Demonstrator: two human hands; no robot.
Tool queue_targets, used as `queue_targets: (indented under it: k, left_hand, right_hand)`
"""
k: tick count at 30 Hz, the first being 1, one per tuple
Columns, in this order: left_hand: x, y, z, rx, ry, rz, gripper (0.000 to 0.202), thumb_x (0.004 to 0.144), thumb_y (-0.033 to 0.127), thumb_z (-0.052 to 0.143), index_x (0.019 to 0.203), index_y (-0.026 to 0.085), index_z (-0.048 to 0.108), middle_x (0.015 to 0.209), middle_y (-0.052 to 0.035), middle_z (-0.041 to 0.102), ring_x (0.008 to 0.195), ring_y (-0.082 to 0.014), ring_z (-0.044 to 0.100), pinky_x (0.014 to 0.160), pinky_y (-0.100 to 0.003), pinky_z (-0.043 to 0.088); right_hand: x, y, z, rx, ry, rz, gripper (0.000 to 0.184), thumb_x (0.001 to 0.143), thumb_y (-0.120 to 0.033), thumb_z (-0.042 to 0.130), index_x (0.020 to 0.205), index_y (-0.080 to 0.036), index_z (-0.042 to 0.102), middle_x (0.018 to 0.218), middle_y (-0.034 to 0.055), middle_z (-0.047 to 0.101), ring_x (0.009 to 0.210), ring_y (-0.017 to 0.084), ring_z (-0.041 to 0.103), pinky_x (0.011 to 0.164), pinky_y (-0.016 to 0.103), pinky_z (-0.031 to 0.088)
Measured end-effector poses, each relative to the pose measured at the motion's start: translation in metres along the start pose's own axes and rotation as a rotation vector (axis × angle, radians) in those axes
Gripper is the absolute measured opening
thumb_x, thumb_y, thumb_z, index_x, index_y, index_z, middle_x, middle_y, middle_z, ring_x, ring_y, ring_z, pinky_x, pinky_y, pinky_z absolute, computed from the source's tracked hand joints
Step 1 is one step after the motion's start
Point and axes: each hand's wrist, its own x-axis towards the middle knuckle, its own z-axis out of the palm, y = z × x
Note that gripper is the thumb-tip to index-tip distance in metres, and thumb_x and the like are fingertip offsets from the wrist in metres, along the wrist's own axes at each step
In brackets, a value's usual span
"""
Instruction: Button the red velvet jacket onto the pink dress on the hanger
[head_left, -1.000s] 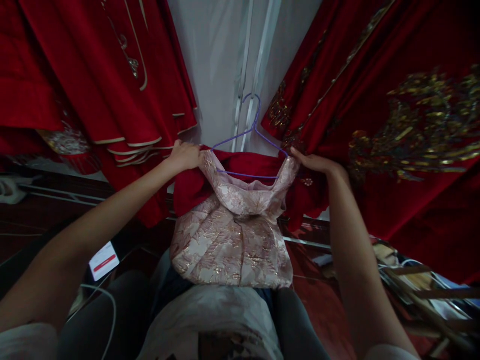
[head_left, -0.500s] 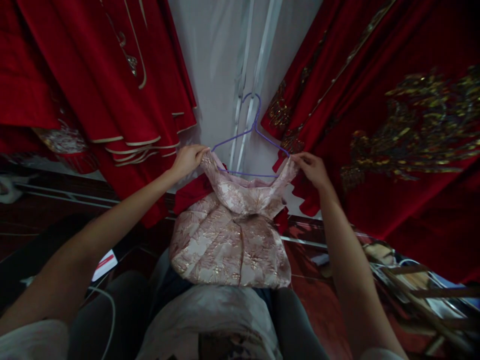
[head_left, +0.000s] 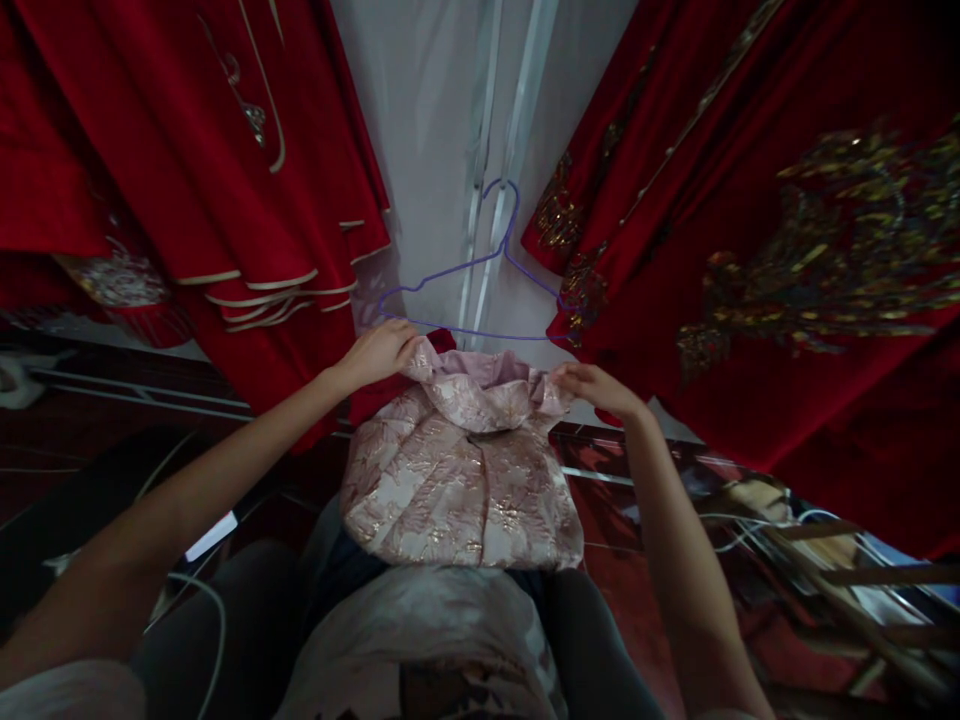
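Note:
A pale pink brocade dress (head_left: 435, 480) with a raised gold pattern lies across my lap, its bodice folded and its neckline facing away from me. My left hand (head_left: 381, 352) pinches the left shoulder of the bodice. On the opposite side, my right hand (head_left: 600, 386) grips the right shoulder edge between thumb and fingers. Just beyond the neckline is a thin purple hanger (head_left: 457, 267), its frame outside the dress. The hanger's left end is close to my left hand; whether they touch, I cannot tell.
Long red garments with trim hang at left (head_left: 300, 200) and right (head_left: 787, 400). Between them stands a pale wall (head_left: 420, 130) with metal poles (head_left: 517, 110). A white cable (head_left: 223, 630) runs by my left leg. Wooden slats (head_left: 892, 577) are at lower right.
The hanger has come out of the dress's shoulders and now sits beyond the neckline. Both hands have drawn nearer to me and closer together, bringing the bodice edge down.

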Motion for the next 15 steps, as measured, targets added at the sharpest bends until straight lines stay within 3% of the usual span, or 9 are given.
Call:
queue_targets:
  k: [4, 7, 9, 12, 15]
  left_hand:
    - [0.029, 0.036, 0.011, -0.124, 0.113, 0.315, 0.032, 0.094, 0.028, 0.037, 0.091, 0.016, 0.066, 0.128, -0.011, 0.055, 0.122, -0.0223, 0.047, 0.107, -0.043, 0.037]
    - [0.045, 0.055, 0.032, -0.126, 0.085, 0.392, 0.029, 0.092, 0.026, 0.04, 0.087, 0.017, 0.067, 0.138, -0.0084, 0.049, 0.132, -0.0245, 0.038, 0.115, -0.054, 0.02]
    - [0.049, 0.063, 0.046, -0.12, 0.051, 0.398, 0.026, 0.09, 0.026, 0.043, 0.085, 0.018, 0.068, 0.141, -0.0082, 0.047, 0.133, -0.0253, 0.037, 0.116, -0.057, 0.014]
    - [0.044, 0.071, 0.059, -0.121, 0.052, 0.346, 0.027, 0.089, 0.029, 0.046, 0.081, 0.018, 0.069, 0.141, -0.0095, 0.045, 0.131, -0.0267, 0.039, 0.114, -0.057, 0.017]
    - [0.031, 0.073, 0.057, -0.131, 0.075, 0.306, 0.031, 0.091, 0.032, 0.044, 0.08, 0.019, 0.07, 0.138, -0.0093, 0.048, 0.128, -0.0264, 0.041, 0.111, -0.056, 0.021]
  right_hand:
    - [-0.011, -0.045, 0.014, -0.074, -0.105, -0.212, 0.033, 0.082, -0.053, 0.055, 0.082, -0.02, 0.063, 0.078, 0.0031, 0.062, 0.072, 0.016, 0.056, 0.068, 0.029, 0.047]
    - [-0.021, -0.069, 0.02, -0.082, -0.139, -0.283, 0.027, 0.086, -0.048, 0.054, 0.088, -0.022, 0.061, 0.082, 0.0023, 0.06, 0.076, 0.016, 0.055, 0.07, 0.03, 0.046]
    - [-0.026, -0.073, 0.022, -0.054, -0.117, -0.294, 0.026, 0.087, -0.047, 0.054, 0.087, -0.022, 0.06, 0.082, 0.0023, 0.06, 0.076, 0.015, 0.055, 0.071, 0.029, 0.046]
    - [-0.026, -0.056, 0.015, 0.048, 0.053, -0.263, 0.026, 0.087, -0.047, 0.054, 0.085, -0.022, 0.057, 0.091, 0.0037, 0.064, 0.08, 0.016, 0.058, 0.073, 0.03, 0.046]
    - [-0.017, -0.018, -0.004, 0.146, 0.4, -0.265, 0.026, 0.085, -0.049, 0.053, 0.085, -0.023, 0.055, 0.124, 0.006, 0.059, 0.102, 0.02, 0.058, 0.085, 0.035, 0.047]
